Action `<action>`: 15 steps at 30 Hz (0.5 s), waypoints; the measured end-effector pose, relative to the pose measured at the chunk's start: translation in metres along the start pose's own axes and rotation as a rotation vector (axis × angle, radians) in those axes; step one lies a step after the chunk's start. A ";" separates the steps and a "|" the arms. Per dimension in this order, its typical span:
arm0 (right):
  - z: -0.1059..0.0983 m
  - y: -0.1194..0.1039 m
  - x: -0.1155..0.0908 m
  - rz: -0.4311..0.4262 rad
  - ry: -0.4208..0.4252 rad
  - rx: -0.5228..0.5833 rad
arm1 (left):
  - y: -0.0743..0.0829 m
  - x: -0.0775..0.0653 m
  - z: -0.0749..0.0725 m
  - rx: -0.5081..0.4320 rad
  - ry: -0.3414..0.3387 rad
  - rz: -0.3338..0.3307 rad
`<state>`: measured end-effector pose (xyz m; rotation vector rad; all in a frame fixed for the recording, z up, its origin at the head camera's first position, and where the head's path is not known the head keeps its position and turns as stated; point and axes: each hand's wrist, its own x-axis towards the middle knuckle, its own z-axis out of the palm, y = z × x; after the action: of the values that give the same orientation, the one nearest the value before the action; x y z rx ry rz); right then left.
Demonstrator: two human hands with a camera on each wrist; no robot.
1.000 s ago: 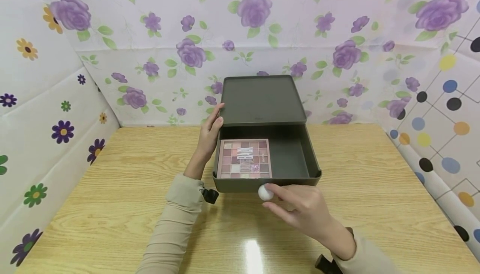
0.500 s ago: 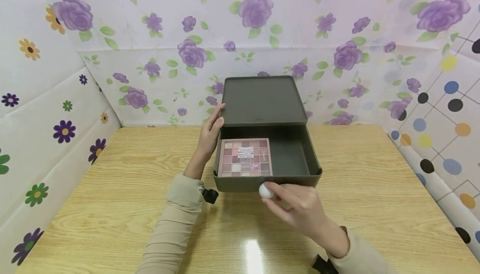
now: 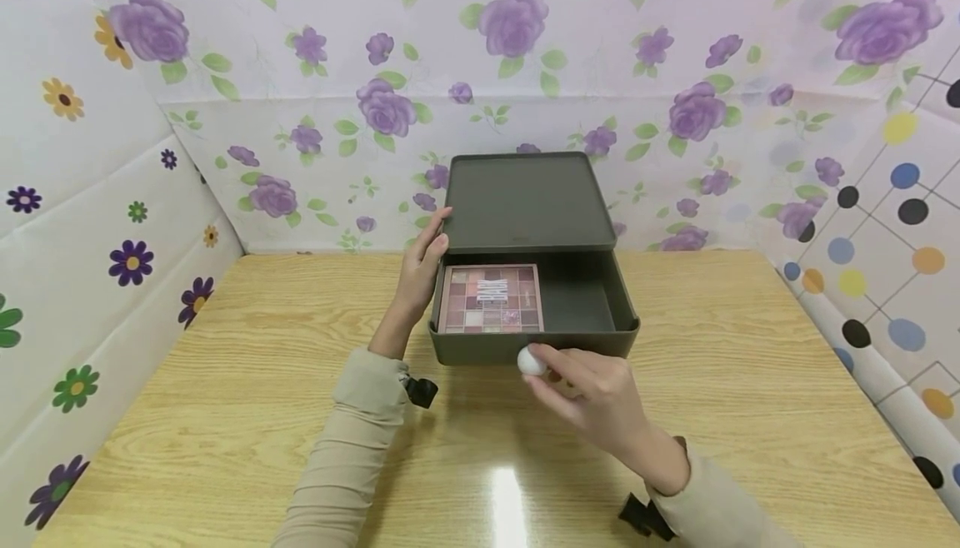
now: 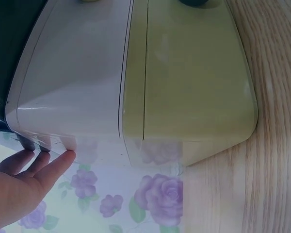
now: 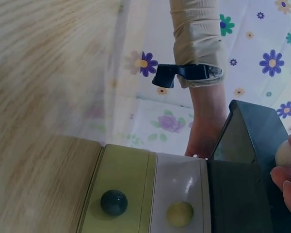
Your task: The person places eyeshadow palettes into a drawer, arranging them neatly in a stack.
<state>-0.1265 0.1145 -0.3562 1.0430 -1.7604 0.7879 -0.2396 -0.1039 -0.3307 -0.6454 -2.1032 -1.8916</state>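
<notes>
A small drawer cabinet with a dark grey top [image 3: 531, 202] stands on the table, its dark grey top drawer [image 3: 581, 302] pulled partway out. A pink eyeshadow palette [image 3: 491, 298] lies flat in the drawer's left half. On the drawer's front sits a round white knob [image 3: 531, 361], which my right hand [image 3: 592, 394] pinches between thumb and fingers. My left hand [image 3: 416, 277] rests against the cabinet's left side; in the left wrist view its outstretched fingertips touch the glossy side wall.
Below the dark drawer are a white drawer [image 5: 180, 182] with a yellow knob [image 5: 180, 214] and an olive drawer [image 5: 121, 172] with a dark green knob [image 5: 114, 202]. The wooden table [image 3: 300, 348] meets flower-patterned cloth [image 3: 382, 107] behind and dotted cloth [image 3: 900, 281] on the right.
The dark drawer has slid inward, away from the person, with the palette in it. My right hand moved with the knob; my left hand stayed at the side.
</notes>
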 end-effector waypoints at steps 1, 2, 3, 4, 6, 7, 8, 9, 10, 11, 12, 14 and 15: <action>0.000 0.001 0.000 0.000 -0.001 -0.004 | 0.000 0.000 0.000 0.000 -0.002 -0.002; 0.001 0.002 0.001 0.001 -0.004 -0.007 | 0.000 0.000 0.000 -0.002 -0.004 -0.002; 0.001 0.003 0.001 0.004 -0.008 -0.007 | 0.000 0.000 -0.001 -0.004 -0.006 -0.003; 0.002 0.005 0.001 0.009 -0.014 -0.008 | 0.000 0.000 -0.001 -0.010 -0.008 -0.006; 0.002 0.007 0.002 0.023 -0.030 -0.007 | 0.000 0.000 -0.001 -0.025 -0.014 -0.014; 0.003 0.009 0.002 0.031 -0.037 -0.004 | 0.000 0.000 -0.001 -0.033 -0.018 -0.020; 0.003 0.010 0.002 0.039 -0.045 -0.002 | 0.000 0.000 -0.001 -0.040 -0.023 -0.027; 0.003 0.011 0.002 0.046 -0.052 -0.003 | 0.000 0.000 -0.002 -0.046 -0.025 -0.033; 0.004 0.012 0.003 0.049 -0.058 -0.007 | 0.000 0.000 -0.002 -0.054 -0.029 -0.040; 0.004 0.013 0.003 0.051 -0.062 -0.009 | 0.000 0.000 -0.002 -0.058 -0.032 -0.045; 0.004 0.014 0.003 0.051 -0.067 -0.012 | 0.000 0.000 -0.002 -0.063 -0.034 -0.048; 0.005 0.016 0.005 0.056 -0.080 -0.024 | 0.000 0.001 -0.002 -0.076 -0.032 -0.050; 0.005 0.017 0.005 0.059 -0.084 -0.028 | 0.000 0.001 -0.002 -0.080 -0.031 -0.049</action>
<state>-0.1452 0.1157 -0.3545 1.0233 -1.8758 0.7635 -0.2405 -0.1059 -0.3300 -0.6500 -2.0899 -2.0137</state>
